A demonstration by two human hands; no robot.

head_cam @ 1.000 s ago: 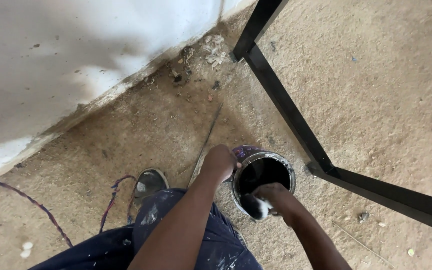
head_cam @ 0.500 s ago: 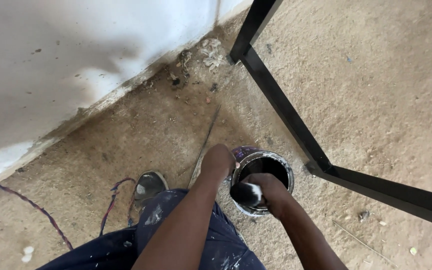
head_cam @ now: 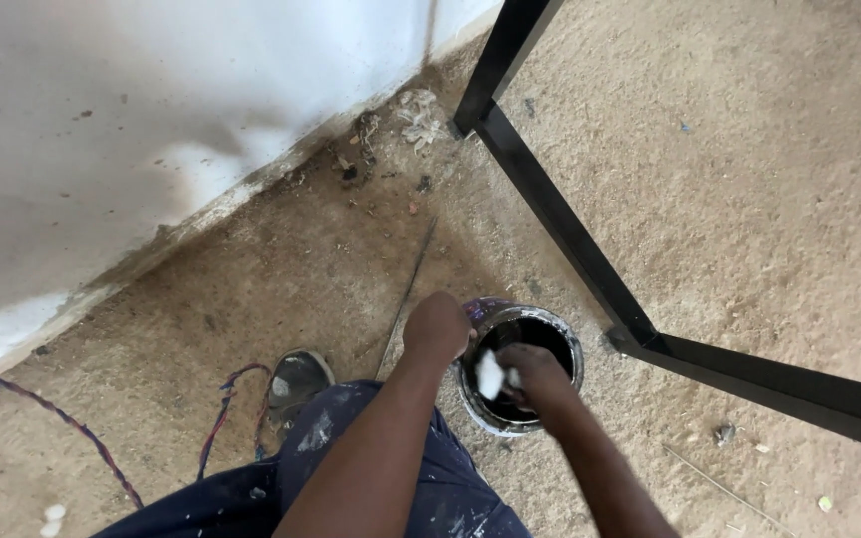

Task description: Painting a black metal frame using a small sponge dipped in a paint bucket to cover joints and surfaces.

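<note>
Paint can (head_cam: pixel 520 371) stands upright on the sandy floor (head_cam: pixel 749 199), directly below both hands, just right of the person's paint-flecked trouser leg (head_cam: pixel 391 478). Left hand (head_cam: pixel 436 327) sits closed on the can's near-left rim, fingers curled over the edge, apparently steadying it. Right hand (head_cam: pixel 535 377) is the one inside: over the can's open mouth, fingers pinched narrow round a small white wad (head_cam: pixel 490 375), prob. cloth or sponge, held above the dark contents. Can't tell whether the wad touches the liquid. Black metal frame (head_cam: pixel 570 239) runs diagonally just beyond the can; white wall (head_cam: pixel 151 120) at upper left.
</note>
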